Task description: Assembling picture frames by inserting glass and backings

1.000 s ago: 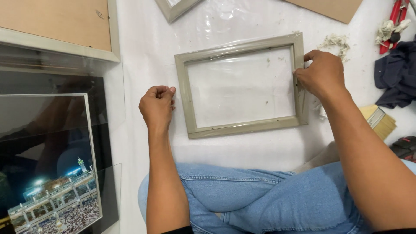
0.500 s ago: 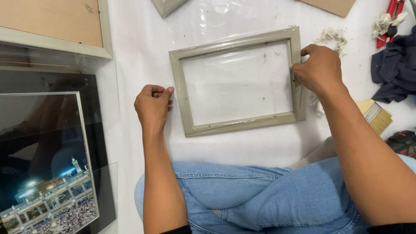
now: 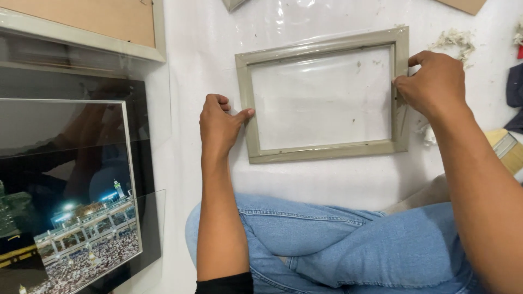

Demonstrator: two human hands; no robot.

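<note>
Here, seen from above by a head-worn camera, a person sat cross-legged in blue jeans (image 3: 338,245) on a white floor covering (image 3: 201,49), with a small grey-green picture frame (image 3: 327,151) lying flat just in front of the knees. The left hand (image 3: 218,128) rested at the frame's left rail, its fingers curled into a loose fist and only the thumb stretched out to touch the rail's outer edge. The right hand (image 3: 436,81) was closed around the right rail, thumb on the inner side and fingers wrapped over the outer edge, pinching it. Inside the frame lay a clear pane or plastic sheet, marked with a few specks, and the white surface showed through it; no picture or backing board sat in the opening, so by the look of it the frame was at an early stage, positioned and steadied but not yet filled or closed. To the left, well apart, a larger framed photograph (image 3: 71,218) of a lit building at night lay flat, and above it the brown back of another frame (image 3: 81,22). Near the right forearm lay a paintbrush (image 3: 506,149), with some frayed fluff (image 3: 452,39) just above the right hand.
</note>
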